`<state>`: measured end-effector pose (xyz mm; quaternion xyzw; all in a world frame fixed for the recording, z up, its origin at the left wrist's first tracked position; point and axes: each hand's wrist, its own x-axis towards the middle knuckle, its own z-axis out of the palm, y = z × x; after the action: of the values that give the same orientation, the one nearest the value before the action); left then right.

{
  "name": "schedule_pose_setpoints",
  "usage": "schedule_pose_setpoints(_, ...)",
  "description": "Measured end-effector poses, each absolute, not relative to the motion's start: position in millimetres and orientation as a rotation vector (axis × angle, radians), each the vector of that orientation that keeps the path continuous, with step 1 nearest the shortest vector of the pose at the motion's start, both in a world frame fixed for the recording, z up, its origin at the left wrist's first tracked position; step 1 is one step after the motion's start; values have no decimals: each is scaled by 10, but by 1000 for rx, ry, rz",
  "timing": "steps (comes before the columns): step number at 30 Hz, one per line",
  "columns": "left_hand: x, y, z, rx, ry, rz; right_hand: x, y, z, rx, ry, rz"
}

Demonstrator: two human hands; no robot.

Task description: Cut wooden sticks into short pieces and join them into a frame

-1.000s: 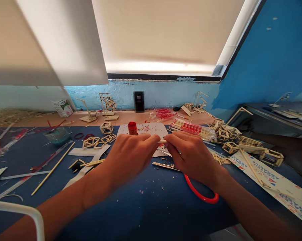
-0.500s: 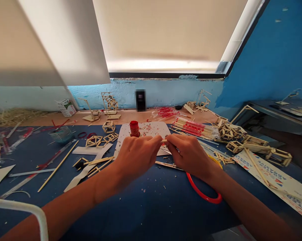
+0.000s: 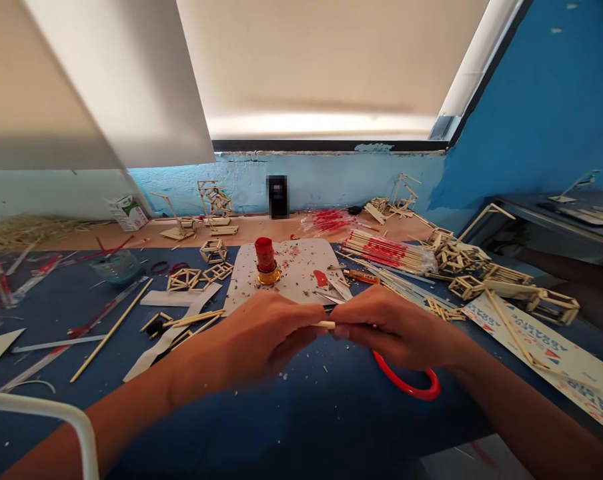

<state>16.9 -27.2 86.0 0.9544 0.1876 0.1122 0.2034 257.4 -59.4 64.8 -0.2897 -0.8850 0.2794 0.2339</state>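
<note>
Over the near side of the work mat, both my hands meet at a short, pale wooden stick (image 3: 325, 325). My left hand (image 3: 264, 330) pinches it, with part of the stick showing at the fingertips. My right hand (image 3: 399, 327) is closed at the other end, its fingertips against the stick; the rest is hidden by the fingers. Below my right hand lies a red loop handle (image 3: 414, 390), apparently of scissors, partly covered by the hand. Just beyond the hands is a white board (image 3: 241, 277) strewn with scraps, bearing a red-capped bottle (image 3: 265, 257).
An orange craft knife (image 3: 364, 276) lies beyond my right hand. Bundled sticks with red wrapping (image 3: 386, 252) sit behind it. Small stick frames stand at left and right, including a cube frame (image 3: 214, 251). A glass jar (image 3: 115, 267) stands left. A white bar (image 3: 56, 410) crosses the lower left.
Both hands have come down and nearer to me with the stick between them. More of the board, the bottle's golden base and the orange craft knife now show.
</note>
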Motion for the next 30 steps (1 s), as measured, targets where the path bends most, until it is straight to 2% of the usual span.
schedule_pose_setpoints(4,137,-297,899,2538,454,290,2590,-558,655,-730,-2373,1020)
schedule_pose_setpoints(7,125,-284,862,2534,501,317,2554,-561,657,-772,-2352,1041)
schedule_pose_setpoints(13,154,-227,648,2699,971,410,2445,-587,548,-1236,-2305,432)
schedule_pose_setpoints(16,112,-218,633,2740,1233,437,2611,-470,498,-1492,-2188,288)
schedule_pose_setpoints(20,-154,-242,610,2708,1236,468,3072,-196,444,-1879,-2118,60)
schedule_pose_setpoints(30,-1019,-259,279,2592,1572,314,3611,108,160,-2082,-2025,-50)
